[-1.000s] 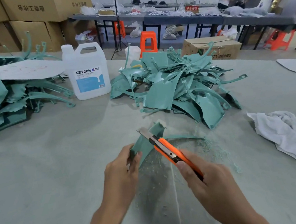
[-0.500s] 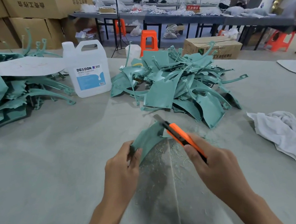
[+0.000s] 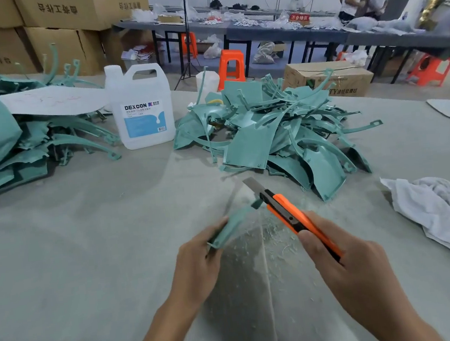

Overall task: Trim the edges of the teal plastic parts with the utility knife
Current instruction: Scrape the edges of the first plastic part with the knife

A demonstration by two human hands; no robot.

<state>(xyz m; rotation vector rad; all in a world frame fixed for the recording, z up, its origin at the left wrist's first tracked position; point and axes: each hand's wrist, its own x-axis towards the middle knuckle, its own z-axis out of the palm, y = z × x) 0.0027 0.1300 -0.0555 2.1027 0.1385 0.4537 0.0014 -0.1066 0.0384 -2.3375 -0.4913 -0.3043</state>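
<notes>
Left hand (image 3: 197, 265) pinches a teal plastic part (image 3: 231, 226) just above the table (image 3: 86, 240), near centre. Right hand (image 3: 347, 265), at 4 o'clock from it, grips the orange utility knife (image 3: 292, 218); blade extended toward 11 o'clock, body touching the part's far end. Pile of teal parts (image 3: 275, 134) at 12 o'clock.

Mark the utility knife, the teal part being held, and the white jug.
utility knife (image 3: 287, 208): head view, orange handle just behind the blade.
held teal part (image 3: 232, 223): head view, middle of its curved strip.
white jug (image 3: 143, 119): head view, front label.
</notes>
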